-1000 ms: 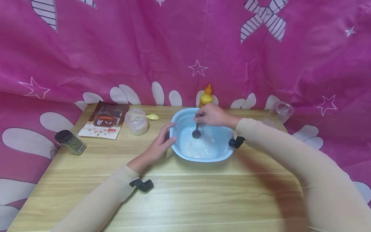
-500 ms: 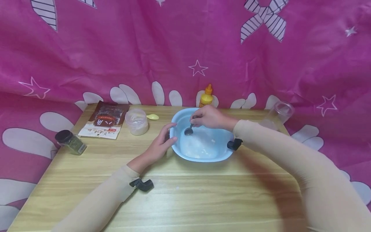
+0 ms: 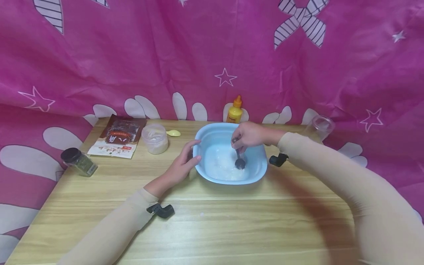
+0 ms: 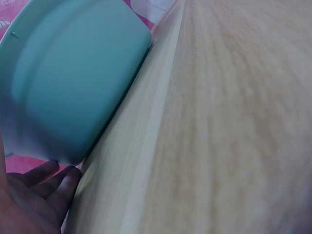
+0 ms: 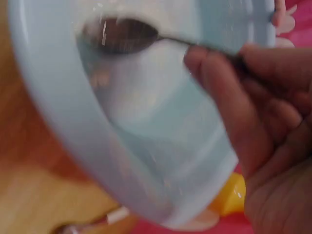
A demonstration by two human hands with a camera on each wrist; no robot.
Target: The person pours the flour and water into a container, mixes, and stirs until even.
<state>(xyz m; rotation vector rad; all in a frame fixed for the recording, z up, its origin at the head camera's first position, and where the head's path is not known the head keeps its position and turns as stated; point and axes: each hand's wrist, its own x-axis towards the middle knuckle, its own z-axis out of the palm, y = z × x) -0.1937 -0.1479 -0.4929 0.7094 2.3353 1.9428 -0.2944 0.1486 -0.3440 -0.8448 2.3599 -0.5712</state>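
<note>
Pink cloth (image 3: 132, 55) with stars and white petals hangs behind a wooden table (image 3: 215, 228). On the table sits a light blue bowl (image 3: 212, 138) with white stuff in the bottom.

The left hand (image 3: 183, 163) rests against the bowl's left side. Its fingers (image 3: 195, 159) are nearly straight and press on the rim and wall, with the thumb up by the rim. It looks like this hand keeps the bowl from sliding. In the left wrist view the fingers sit right under the bowl's edge.

The right hand (image 3: 250, 135) is above the bowl. Its fingers are curled and pinch the thin handle of a dark spoon (image 3: 239, 162). The spoon points down from the fingertips, and its round end is in the white stuff near the bowl's right wall. It seems held that way so it can stir.

Past the right fingers, behind the bowl, stands a yellow bottle (image 3: 235, 110). Well off to the side of the left fingers are a small tub (image 3: 155, 139), a yellow scoop (image 3: 173, 133), a brown packet (image 3: 117, 137) and a dark-lidded jar (image 3: 77, 161). A clear cup (image 3: 319, 127) stands at the far right.
</note>
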